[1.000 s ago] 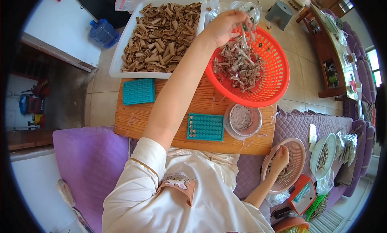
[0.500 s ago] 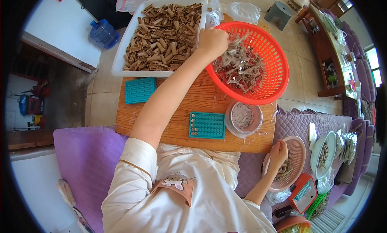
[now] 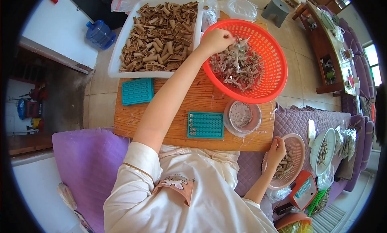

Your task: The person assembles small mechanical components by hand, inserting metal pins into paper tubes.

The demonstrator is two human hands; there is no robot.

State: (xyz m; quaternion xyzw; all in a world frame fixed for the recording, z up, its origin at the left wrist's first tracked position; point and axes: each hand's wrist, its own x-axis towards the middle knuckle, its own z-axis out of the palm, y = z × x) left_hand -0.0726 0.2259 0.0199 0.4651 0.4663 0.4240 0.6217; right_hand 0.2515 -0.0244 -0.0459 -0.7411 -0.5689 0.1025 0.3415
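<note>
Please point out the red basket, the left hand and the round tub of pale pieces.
Red basket [image 3: 254, 99]: head view, on its near rim.
Left hand [image 3: 216, 41]: head view, on the back of the hand.
Round tub [image 3: 241, 131]: head view, on its near wall.

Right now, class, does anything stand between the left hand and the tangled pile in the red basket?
Nothing visible does. The left hand is over the rim of the red basket, its fingertips at the upper-left part of the pile; whether they touch is hard to tell.
</note>
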